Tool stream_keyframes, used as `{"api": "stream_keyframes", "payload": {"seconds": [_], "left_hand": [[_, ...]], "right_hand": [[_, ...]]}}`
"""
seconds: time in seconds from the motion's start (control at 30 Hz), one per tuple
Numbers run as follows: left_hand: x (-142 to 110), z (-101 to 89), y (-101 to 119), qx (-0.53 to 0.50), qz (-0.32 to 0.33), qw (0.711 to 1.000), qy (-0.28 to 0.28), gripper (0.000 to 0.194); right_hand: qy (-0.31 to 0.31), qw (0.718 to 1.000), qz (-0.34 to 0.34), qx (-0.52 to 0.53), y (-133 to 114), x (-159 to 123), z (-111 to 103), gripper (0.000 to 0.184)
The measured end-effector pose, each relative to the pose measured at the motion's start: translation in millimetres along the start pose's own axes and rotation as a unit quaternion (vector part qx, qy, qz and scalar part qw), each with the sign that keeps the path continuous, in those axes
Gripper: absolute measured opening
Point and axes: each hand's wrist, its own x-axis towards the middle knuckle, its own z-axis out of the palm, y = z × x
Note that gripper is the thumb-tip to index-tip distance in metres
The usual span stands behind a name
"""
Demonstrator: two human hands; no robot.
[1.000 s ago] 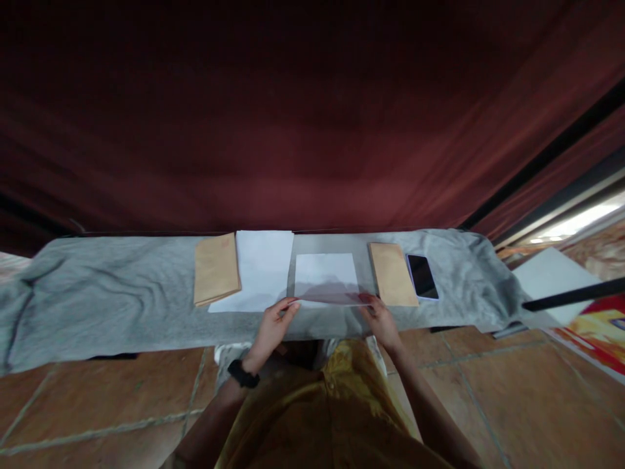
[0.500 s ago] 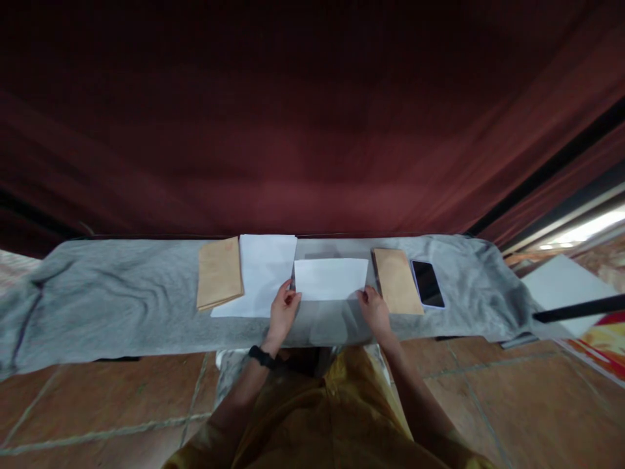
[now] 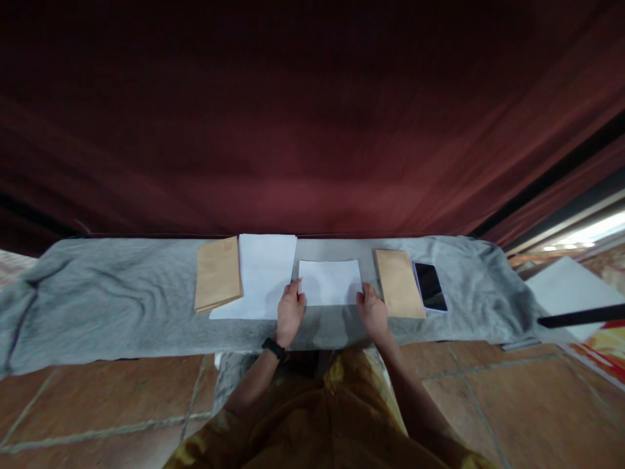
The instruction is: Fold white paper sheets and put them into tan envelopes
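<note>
A white sheet of paper [image 3: 329, 283], wider than it is deep and seemingly folded, is between my two hands. My left hand [image 3: 291, 309] grips its left edge, fingers closed, with a black band on the wrist. On the opposite edge my right hand [image 3: 372, 311] pinches the paper near the lower right corner. Larger white sheets [image 3: 266, 273] lie flat just left of my left hand, partly under brown envelopes [image 3: 218, 273]. Beside my right hand lies another brown envelope [image 3: 401, 284].
A phone [image 3: 430, 286] with a dark screen lies right of the right-hand envelope. Grey cloth [image 3: 127, 293] covers the narrow table. A dark red curtain [image 3: 312, 163] hangs along its far edge. At far right a black bar [image 3: 581, 317] crosses a white board [image 3: 571, 286].
My left hand has moved slightly right and its fingers have closed further along the paper's left edge. The sheet appears narrower and a little lower. My right hand has barely moved.
</note>
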Motion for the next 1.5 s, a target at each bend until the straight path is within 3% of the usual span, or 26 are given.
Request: {"api": "stream_keyframes", "payload": {"seconds": [0.23,0.4,0.57,0.67,0.77,1.03,1.2,1.4,1.5], "left_hand": [[-2,-1.1,-2,0.029,0.029,0.999,0.001,0.043],[-10,-2.4,12,0.111,0.077,0.991,0.002,0.044],[-12,25.4,38,0.178,0.174,0.968,-0.04,0.047],[-5,45.3,44,0.213,0.183,0.957,-0.078,0.054],[3,55.4,42,0.228,0.177,0.953,-0.093,0.057],[9,59.7,33,0.213,0.16,0.962,-0.064,0.057],[14,63.4,35,0.212,0.114,0.97,-0.036,0.059],[39,70.2,50,0.194,0.151,0.964,-0.104,0.053],[47,67.7,45,0.195,0.136,0.968,-0.078,0.055]], "right_hand": [[0.015,1.0,0.006,-0.008,-4,-3,0,0.034],[0.049,0.999,-0.02,0.006,-7,-2,-4,0.037],[0.047,0.983,-0.135,0.113,-35,12,7,0.044],[-0.002,0.975,-0.185,0.123,-57,24,19,0.047],[-0.03,0.977,-0.192,0.086,-68,33,30,0.049],[0.006,0.986,-0.162,0.029,-47,41,39,0.052],[0.015,0.99,-0.137,0.02,-38,42,40,0.056],[0.018,0.989,-0.142,0.033,-39,42,41,0.055],[0.029,0.99,-0.137,0.027,-39,42,42,0.055]]}}
